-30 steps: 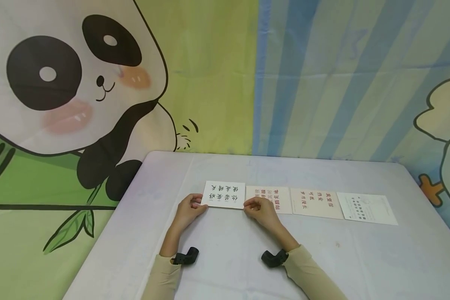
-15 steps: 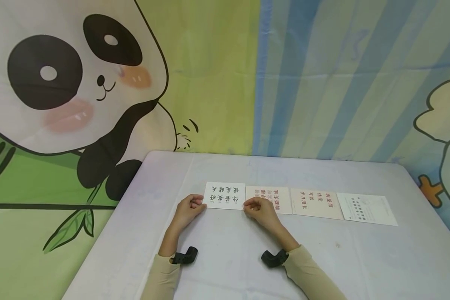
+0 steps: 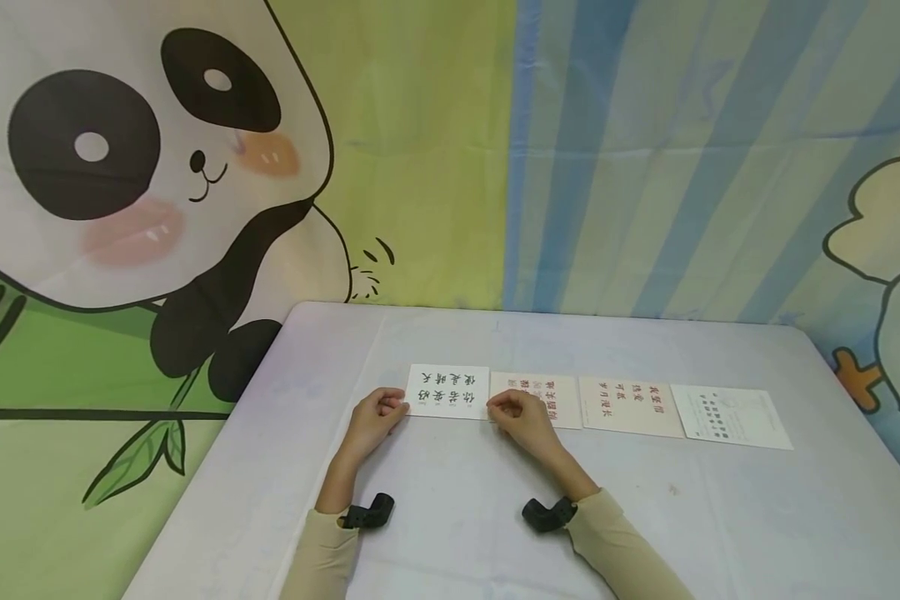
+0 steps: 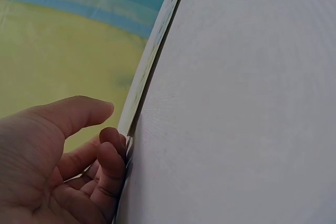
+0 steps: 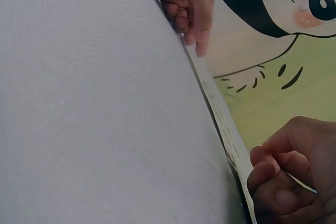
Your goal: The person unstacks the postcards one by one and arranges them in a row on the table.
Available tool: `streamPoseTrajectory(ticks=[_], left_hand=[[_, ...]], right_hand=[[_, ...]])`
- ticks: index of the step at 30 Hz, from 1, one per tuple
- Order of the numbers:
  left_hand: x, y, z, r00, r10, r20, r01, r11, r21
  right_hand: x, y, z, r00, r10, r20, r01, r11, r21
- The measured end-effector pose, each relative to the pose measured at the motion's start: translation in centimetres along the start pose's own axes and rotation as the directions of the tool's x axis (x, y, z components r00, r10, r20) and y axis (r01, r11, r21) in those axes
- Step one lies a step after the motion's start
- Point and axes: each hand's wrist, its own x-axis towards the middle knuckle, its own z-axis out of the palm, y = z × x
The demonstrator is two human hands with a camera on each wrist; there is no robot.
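A white card [image 3: 447, 382] with dark brush-style characters lies flat on the white-covered table, at the left end of a row. My left hand [image 3: 370, 423] rests beside its left edge. In the left wrist view that thumb stands apart from the curled fingers [image 4: 111, 169], which lie low at the card's near corner. At the card's lower right corner is my right hand [image 3: 528, 427], fingers loosely curled and thumb close to the index finger. It partly covers a cream card [image 3: 565, 392] with reddish characters.
Another cream card [image 3: 633, 408] and a white card with a pale drawing [image 3: 750, 417] continue the row rightward. The table [image 3: 450, 533] meets a printed cloth backdrop [image 3: 435, 150] at its far edge. Each wrist carries a black camera band [image 3: 371, 511].
The white card, slightly raised at its near edge before, has come down flat onto the table. My left thumb and fingers have drawn slightly off its left edge; the right hand has barely moved.
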Motion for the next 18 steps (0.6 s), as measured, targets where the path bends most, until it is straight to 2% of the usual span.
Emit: streamPoseTrajectory(ticks=[5,13,18], left_hand=[[0.0,0.2,0.1,1.0,0.006,-0.008,-0.006,1.0,-0.004],[-0.2,0.6,0.5,1.0,-0.003,-0.013,0.003,0.999,-0.033],[-0.3,1.0,1.0,0.998,-0.014,-0.057,0.012,0.999,-0.039]], right_hand=[[0.1,-0.3,-0.2,0.999,-0.03,-0.029,0.03,0.999,0.013],[-0.1,-0.2,-0.1,0.999,-0.046,-0.025,0.047,0.999,0.021],[-0.6,-0.3,-0.5,0.998,-0.038,-0.043,0.039,0.999,0.012]])
